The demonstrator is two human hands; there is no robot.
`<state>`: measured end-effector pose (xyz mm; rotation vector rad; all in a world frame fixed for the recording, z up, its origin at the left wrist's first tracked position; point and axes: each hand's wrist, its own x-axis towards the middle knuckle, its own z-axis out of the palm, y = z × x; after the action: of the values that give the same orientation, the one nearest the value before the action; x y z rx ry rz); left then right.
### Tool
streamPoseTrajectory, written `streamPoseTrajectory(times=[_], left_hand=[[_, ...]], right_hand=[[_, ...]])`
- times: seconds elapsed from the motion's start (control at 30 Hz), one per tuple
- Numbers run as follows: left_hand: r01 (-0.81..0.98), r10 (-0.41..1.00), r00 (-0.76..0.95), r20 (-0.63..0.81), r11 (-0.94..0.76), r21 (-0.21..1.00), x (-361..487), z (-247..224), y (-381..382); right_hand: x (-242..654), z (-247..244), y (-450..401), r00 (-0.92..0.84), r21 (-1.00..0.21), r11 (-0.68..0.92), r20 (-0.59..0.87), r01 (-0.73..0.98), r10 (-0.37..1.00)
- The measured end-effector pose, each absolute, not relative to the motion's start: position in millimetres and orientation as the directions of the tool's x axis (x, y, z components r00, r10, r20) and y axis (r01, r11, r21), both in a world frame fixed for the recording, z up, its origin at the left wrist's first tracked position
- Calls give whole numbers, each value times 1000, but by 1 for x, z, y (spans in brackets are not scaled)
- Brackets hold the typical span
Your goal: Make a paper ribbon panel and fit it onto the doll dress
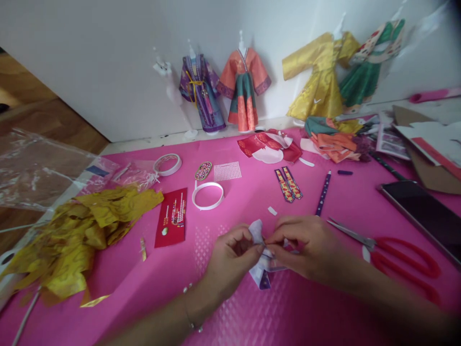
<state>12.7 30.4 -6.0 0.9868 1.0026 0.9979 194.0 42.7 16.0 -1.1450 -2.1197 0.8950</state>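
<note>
My left hand [234, 250] and my right hand [306, 245] meet over the pink table surface, both pinching one small piece of pale lavender fabric [256, 231]. Part of the fabric hangs below the fingers and has a dark purple patch near its lower end. The fingertips of both hands are close together, and the folds between them are partly hidden. Right of my right hand lie scissors [370, 242] with red handles and a purple patterned pencil [323, 192]. A small white scrap [272, 210] rests just beyond the fingers.
Yellow fabric scraps [82, 230], a red card [172, 218] and two tape rolls [208, 196] [168, 165] lie to the left. A phone [425, 206] is at the right. Doll forms in small robes [245, 86] stand along the back wall, with red fabric [270, 146] before them.
</note>
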Motion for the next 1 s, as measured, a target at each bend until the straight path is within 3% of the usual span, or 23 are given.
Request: streamPoseTrajectory(times=[0.67,1.0], left_hand=[[-155,951,232,-205,244,957,13,-8,30],[-173,921,263,-288,339,925,10,-3,32]], right_hand=[[192,15,44,-454,-753,439,210,490,866],[193,12,45,-382,-822,273,74,500,921]])
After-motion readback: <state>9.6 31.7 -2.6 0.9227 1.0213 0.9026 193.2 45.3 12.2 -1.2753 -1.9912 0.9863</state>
